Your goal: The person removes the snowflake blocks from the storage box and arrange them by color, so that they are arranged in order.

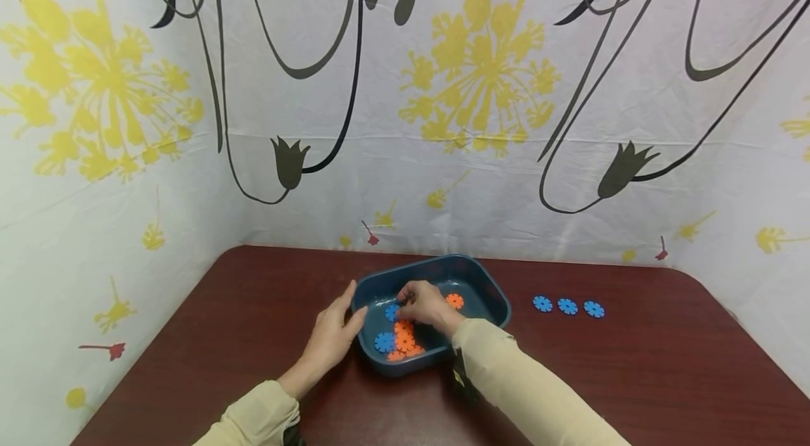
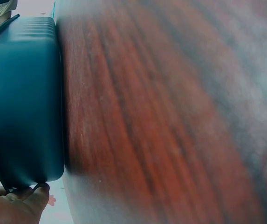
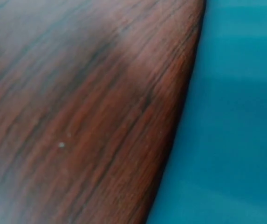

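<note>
A dark blue plastic tub [image 1: 436,264] sits on the table, holding blue and orange notched plastic discs. My left hand [image 1: 330,333] grips its left end, thumb over the rim and fingers outside; in the left wrist view the fingers [image 2: 33,200] touch the tub's outer wall [image 2: 23,102]. Inside the tub, my right hand [image 1: 427,304] pinches a blue notched disc [image 1: 391,312], partly hidden by the fingertips. Nearer me lie another blue disc [image 1: 384,342] and several orange discs [image 1: 405,342]. One orange disc [image 1: 454,301] lies apart, right of the hand. The right wrist view shows no hand.
Three blue discs [image 1: 567,306] lie in a row on the table to the right of the tub. The reddish-brown wooden table [image 1: 253,333] ends at a patterned cloth [image 1: 380,115] behind and at both sides. The tub's wall [image 3: 236,116] stands close to my right wrist.
</note>
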Motion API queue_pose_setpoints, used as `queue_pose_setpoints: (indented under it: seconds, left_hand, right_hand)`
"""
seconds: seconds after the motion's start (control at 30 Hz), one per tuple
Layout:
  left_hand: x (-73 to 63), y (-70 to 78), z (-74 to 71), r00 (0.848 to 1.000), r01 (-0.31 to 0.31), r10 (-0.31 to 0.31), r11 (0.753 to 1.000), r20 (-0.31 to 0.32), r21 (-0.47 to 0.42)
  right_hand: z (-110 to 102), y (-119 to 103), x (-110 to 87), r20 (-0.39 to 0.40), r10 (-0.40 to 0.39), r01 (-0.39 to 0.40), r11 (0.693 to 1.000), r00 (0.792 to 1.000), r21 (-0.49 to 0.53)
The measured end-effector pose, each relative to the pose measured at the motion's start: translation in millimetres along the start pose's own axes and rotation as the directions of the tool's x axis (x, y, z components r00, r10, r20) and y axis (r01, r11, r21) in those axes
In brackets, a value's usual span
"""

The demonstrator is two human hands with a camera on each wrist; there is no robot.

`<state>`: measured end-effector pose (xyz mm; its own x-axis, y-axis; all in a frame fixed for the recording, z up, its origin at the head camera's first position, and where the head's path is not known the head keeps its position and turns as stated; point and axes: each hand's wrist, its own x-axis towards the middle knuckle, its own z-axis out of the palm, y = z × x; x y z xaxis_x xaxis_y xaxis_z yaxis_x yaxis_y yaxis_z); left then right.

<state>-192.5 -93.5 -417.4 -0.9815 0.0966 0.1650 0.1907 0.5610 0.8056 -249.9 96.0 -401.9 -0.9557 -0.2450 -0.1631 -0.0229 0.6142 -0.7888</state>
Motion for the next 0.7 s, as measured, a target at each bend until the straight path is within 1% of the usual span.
queue_pose_setpoints:
  seconds: [0.2,0.53,0.7]
  left_hand:
    - [1.2,-0.8,0.7,1.000,0.002,-0.002,1.000,0.000,0.005]
    - [1.1,0.3,0.9,1.000,0.003,-0.003,1.000,0.002,-0.001]
    - [0.5,0.6,0.5,1.000,-0.013,0.013,1.000,0.002,0.007]
  right_hand:
    - [0.4,-0.3,1.7,0.025,0.003,-0.002,0.999,1.000,-0.039]
    - [0.8,-1.2,2.0,0.039,0.007,-0.003,0.994,0.999,-0.108]
    - [2.2,-1.0,2.6,0.034,-0.004,0.009,0.990,0.999,-0.137]
